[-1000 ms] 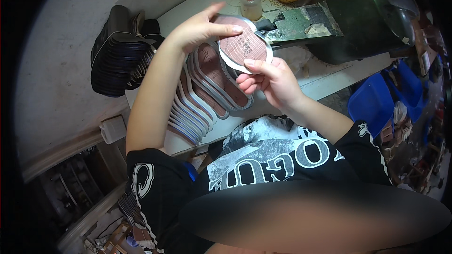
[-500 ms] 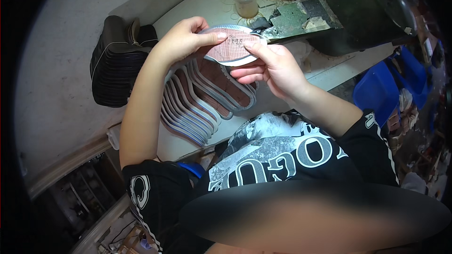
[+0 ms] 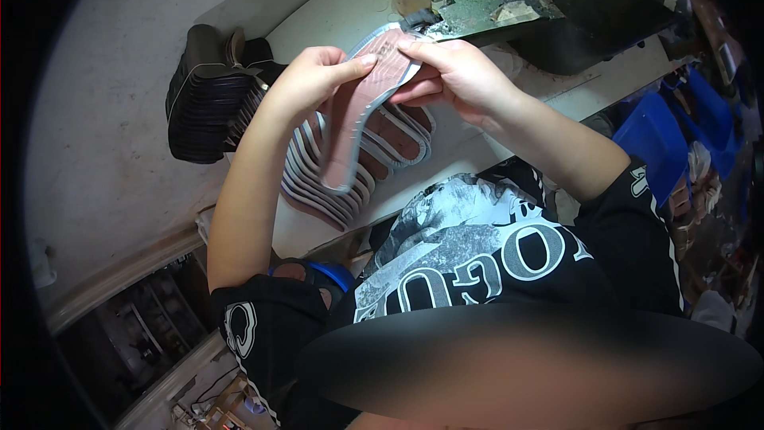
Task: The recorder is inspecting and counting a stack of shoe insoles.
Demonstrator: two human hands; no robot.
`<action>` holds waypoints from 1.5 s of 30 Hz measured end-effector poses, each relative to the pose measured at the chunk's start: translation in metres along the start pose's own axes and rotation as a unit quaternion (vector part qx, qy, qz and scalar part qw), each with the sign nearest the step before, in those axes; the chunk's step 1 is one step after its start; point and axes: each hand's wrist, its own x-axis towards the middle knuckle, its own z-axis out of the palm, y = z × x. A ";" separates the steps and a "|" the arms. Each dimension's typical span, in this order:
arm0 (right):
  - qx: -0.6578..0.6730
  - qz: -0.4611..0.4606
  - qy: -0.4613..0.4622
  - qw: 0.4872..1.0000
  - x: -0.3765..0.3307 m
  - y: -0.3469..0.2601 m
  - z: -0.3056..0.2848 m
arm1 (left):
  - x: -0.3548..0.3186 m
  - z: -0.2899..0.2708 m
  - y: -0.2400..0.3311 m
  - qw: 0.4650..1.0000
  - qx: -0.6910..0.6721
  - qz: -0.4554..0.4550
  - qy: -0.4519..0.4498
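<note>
Your pale-edged pink insole [image 3: 348, 131] is swung round since the earlier frame, its narrow end now hanging nearward above the row of similar insoles [image 3: 309, 183] on the left. Your left hand [image 3: 317, 72] and right hand [image 3: 468, 76] pinch its far, broad end, thumbs uppermost. It appears light and flexible; grip opposite edges, avoiding creases.

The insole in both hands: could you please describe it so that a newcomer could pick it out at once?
Start at the white table, with its row of pale-edged insoles. Over them, the left hand and right hand pinch one insole near its top end. Unlike its neighbours, it is held up, its lower end hanging downward.
</note>
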 end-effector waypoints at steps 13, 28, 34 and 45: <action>-0.127 -0.089 -0.068 0.986 -0.020 0.028 -0.010 | -0.009 0.027 0.021 0.992 -0.103 -0.060 -0.037; -0.093 0.047 -0.072 0.992 -0.062 0.015 -0.024 | -0.003 0.023 0.019 0.993 -0.071 0.010 0.091; -0.116 0.083 -0.129 0.981 -0.055 0.015 -0.003 | -0.009 0.014 -0.008 0.961 -0.266 0.076 0.024; -0.416 -0.332 0.011 0.847 -0.051 -0.027 0.012 | -0.072 0.102 0.003 0.882 -0.308 0.305 0.186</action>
